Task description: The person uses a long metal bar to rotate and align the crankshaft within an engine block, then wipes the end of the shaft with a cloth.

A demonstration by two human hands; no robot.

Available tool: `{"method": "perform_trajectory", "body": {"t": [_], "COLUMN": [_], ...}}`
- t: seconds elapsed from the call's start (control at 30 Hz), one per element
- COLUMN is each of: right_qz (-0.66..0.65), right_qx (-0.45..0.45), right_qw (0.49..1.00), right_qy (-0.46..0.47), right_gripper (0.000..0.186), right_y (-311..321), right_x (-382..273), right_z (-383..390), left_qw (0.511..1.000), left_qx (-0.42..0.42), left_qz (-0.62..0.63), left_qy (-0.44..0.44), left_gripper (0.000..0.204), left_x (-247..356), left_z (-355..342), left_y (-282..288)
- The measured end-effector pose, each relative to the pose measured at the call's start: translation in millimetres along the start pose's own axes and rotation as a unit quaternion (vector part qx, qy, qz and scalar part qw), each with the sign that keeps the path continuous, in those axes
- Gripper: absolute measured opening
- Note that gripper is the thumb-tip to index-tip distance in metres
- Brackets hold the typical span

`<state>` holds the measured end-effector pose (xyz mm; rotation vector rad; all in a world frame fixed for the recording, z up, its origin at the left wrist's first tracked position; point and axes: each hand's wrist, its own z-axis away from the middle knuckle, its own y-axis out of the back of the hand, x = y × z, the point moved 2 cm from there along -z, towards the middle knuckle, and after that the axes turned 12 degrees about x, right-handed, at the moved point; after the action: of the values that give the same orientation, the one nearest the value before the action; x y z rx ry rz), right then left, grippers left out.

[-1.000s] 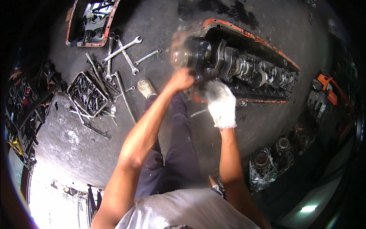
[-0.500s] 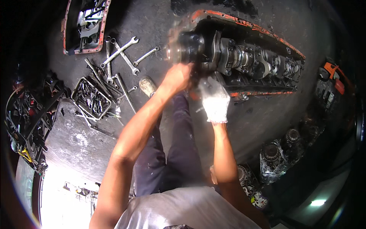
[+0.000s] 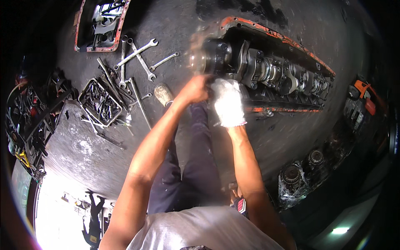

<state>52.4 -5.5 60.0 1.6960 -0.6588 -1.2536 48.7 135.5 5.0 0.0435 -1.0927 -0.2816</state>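
An engine block with an orange-red gasket edge lies before me, its crankshaft exposed along the middle. At its near left end my left hand, bare, has its fingers curled in. Whatever they grip is hidden. Close beside it, almost touching, is my right hand in a white knitted glove, in front of the block's near corner. Glare and motion blur hide the gloved fingers. The block's left end is smeared too.
Several wrenches lie on the dark floor left of my shoe. Beyond the wrenches stands an orange-edged pan; a metal tray holds small parts. Plastic-wrapped round parts stand at right. Another person is at lower left.
My gloved right hand has moved left, closer to my bare left hand, which stays at the block's end. The view has shifted slightly, and another person now shows at the lower left.
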Motion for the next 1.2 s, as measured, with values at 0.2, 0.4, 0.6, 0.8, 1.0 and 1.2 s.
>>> {"method": "perform_trajectory", "body": {"t": [0.2,0.4,0.6,0.8,1.0,1.2], "right_qz": [0.023,-0.041,0.085,0.033,0.011,0.06], "right_qx": [-0.086,-0.051,-0.068,0.058,-0.154,-0.041], "right_qw": [0.969,0.99,0.991,0.99,0.935,0.997], "right_qy": [-0.229,-0.127,-0.081,0.126,-0.318,-0.021], "right_gripper": [0.02,0.021,0.021,0.025,0.034,0.044], "right_y": [22.1,14.9,6.2,2.6,7.7,19.9], "right_x": [-34.5,-17.2,-5.4,-6.5,-15.6,-11.4], "right_z": [-29.5,-11.6,-11.4,-13.2,-13.8,-9.2], "left_qw": [0.998,0.997,0.998,0.993,0.998,0.995], "left_qx": [-0.015,-0.024,0.004,-0.055,0.039,-0.066], "left_qz": [0.054,0.063,0.032,0.081,-0.041,0.078], "left_qy": [-0.013,0.037,-0.046,0.067,-0.04,0.016], "left_gripper": [0.06,0.061,0.06,0.055,0.059,0.059], "left_x": [-16.3,-9.7,-7.1,-10.7,-9.3,-4.3], "left_z": [2.9,3.2,5.9,2.0,2.1,-1.4], "left_y": [6.7,1.0,5.1,7.4,9.1,5.5]}}
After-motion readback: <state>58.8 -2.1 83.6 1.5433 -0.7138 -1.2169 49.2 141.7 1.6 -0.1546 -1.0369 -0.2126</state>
